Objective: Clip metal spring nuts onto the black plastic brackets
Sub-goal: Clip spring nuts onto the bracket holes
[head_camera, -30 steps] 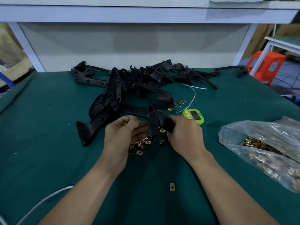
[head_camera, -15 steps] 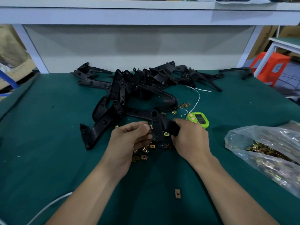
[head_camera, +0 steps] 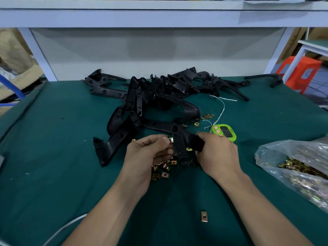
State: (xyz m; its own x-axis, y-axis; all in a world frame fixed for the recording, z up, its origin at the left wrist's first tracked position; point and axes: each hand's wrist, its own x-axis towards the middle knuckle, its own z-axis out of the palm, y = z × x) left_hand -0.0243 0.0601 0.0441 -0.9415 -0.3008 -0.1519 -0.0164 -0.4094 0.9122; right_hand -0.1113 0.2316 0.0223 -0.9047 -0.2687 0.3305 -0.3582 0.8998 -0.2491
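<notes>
Two hands work over the table [head_camera: 53, 139]. The right hand [head_camera: 218, 155] is curled around one bracket [head_camera: 181, 144], gripping its right end. The left hand [head_camera: 147, 153] pinches one nut [head_camera: 171, 139] between thumb and forefinger, touching the bracket's left edge.

The pile [head_camera: 159, 96] of brackets behind is too tangled to count. One lone bracket [head_camera: 266, 78] lies far right. The loose nuts [head_camera: 163, 169] are partly hidden under both hands. One stray nut [head_camera: 204, 216] lies nearer, between the forearms. One bag [head_camera: 298, 167] of nuts is cut off at right. One timer [head_camera: 224, 132] sits partly behind the right hand.
</notes>
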